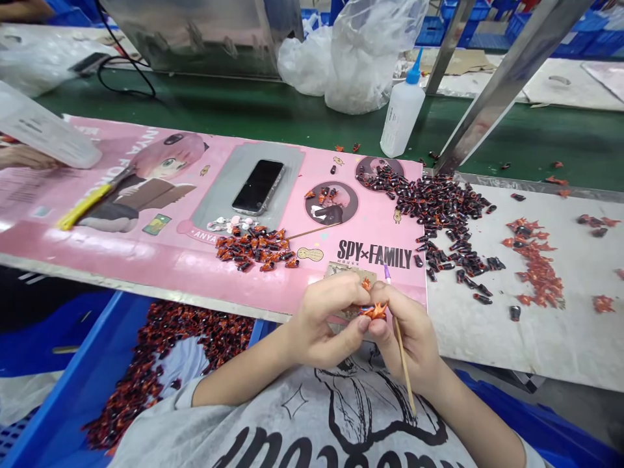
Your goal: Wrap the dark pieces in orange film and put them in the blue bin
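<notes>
Pink printed mat point(146, 260) on green bench point(273, 110), with phone point(258, 187) and white bottle point(402, 107) beyond; left hand point(326, 318) and right hand point(404, 331) closed, pinching orange star piece point(375, 312) at mat's front edge; blue crate point(63, 403) alongside.

Bright, even light; edges bow with distortion.
</notes>
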